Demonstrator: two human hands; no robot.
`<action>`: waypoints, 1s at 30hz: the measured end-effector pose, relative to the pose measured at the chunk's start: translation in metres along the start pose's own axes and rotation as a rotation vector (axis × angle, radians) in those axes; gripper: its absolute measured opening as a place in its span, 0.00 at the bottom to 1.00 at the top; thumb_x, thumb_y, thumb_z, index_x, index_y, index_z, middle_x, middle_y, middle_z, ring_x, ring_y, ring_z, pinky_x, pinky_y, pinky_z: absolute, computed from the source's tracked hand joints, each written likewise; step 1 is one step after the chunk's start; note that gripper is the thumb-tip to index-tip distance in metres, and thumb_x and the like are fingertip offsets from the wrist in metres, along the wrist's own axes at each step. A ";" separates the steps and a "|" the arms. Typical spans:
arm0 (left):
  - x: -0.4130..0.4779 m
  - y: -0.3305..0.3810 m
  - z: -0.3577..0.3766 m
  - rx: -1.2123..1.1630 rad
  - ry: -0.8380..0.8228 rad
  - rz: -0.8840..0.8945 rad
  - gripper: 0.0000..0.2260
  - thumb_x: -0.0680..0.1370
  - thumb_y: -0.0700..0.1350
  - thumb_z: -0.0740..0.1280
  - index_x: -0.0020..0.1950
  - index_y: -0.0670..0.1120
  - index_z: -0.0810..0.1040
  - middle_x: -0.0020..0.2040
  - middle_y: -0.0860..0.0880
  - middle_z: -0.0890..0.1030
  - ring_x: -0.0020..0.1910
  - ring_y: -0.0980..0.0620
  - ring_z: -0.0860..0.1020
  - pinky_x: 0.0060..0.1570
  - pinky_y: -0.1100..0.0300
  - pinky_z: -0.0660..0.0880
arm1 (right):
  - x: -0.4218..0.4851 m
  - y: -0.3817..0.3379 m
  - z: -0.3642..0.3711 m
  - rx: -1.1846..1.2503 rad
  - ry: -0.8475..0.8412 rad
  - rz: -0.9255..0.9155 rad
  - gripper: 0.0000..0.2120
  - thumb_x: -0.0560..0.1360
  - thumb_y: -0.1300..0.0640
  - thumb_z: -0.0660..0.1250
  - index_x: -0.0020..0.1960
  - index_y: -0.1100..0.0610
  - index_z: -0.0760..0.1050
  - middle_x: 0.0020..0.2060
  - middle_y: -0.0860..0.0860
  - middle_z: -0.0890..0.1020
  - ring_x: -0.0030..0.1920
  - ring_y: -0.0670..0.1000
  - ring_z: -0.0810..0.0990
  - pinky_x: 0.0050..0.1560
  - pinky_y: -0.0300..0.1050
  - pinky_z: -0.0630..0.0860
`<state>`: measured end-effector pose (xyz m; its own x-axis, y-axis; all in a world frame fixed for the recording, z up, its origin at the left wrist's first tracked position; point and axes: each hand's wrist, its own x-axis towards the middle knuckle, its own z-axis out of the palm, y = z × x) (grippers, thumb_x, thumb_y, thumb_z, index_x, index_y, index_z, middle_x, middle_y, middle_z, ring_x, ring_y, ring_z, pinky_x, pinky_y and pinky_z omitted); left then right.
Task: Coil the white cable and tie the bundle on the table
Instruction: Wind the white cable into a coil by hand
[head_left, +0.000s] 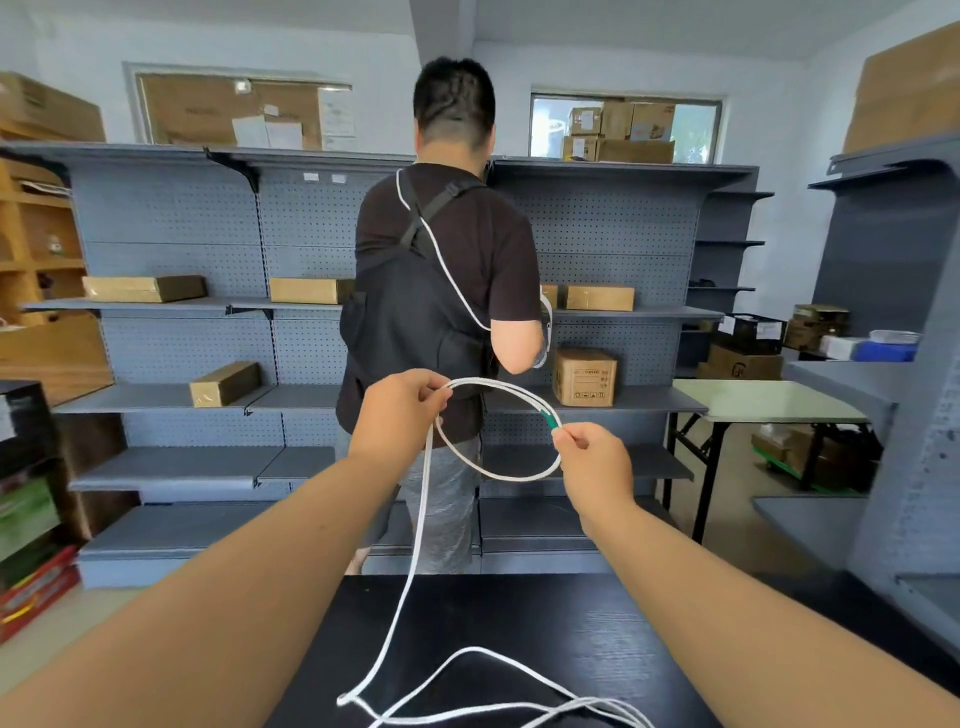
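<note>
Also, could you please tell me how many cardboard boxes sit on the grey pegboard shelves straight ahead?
6. Upper shelf: far-left box, next box, small box and wide box right of the person. Lower shelf: angled box, labelled box. The person may hide others.

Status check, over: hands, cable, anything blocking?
Both busy: left hand pinches the white cable loop, right hand its green-tipped end. One loop up, rest loose on black table, untied. Beyond it a person at the shelves, not touching cable.
</note>
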<state>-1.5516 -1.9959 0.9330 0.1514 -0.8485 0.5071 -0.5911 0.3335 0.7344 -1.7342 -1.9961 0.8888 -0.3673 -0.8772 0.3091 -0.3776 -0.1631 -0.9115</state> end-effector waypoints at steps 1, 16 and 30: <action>0.000 0.001 -0.001 0.019 -0.003 0.010 0.05 0.77 0.42 0.65 0.46 0.45 0.81 0.37 0.46 0.82 0.41 0.45 0.82 0.48 0.48 0.80 | 0.000 0.001 0.000 -0.010 -0.015 0.003 0.09 0.78 0.57 0.61 0.52 0.59 0.78 0.45 0.53 0.80 0.45 0.52 0.76 0.45 0.45 0.71; -0.007 0.010 0.007 0.278 -0.055 0.111 0.08 0.78 0.44 0.63 0.49 0.44 0.81 0.34 0.47 0.80 0.37 0.50 0.81 0.38 0.62 0.72 | -0.001 -0.024 -0.003 -0.383 -0.307 -0.347 0.20 0.81 0.52 0.55 0.70 0.57 0.67 0.68 0.53 0.72 0.68 0.53 0.69 0.66 0.45 0.64; -0.010 0.004 0.011 -0.180 -0.237 -0.128 0.06 0.76 0.42 0.67 0.40 0.44 0.79 0.36 0.46 0.81 0.37 0.46 0.81 0.49 0.50 0.80 | 0.005 -0.025 -0.002 -0.395 -0.304 -0.408 0.11 0.79 0.56 0.59 0.44 0.55 0.79 0.32 0.48 0.73 0.39 0.51 0.71 0.32 0.39 0.63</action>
<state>-1.5642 -1.9907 0.9261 0.0144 -0.9531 0.3024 -0.4264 0.2677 0.8640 -1.7282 -1.9960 0.9132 0.1071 -0.8780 0.4665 -0.7421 -0.3829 -0.5501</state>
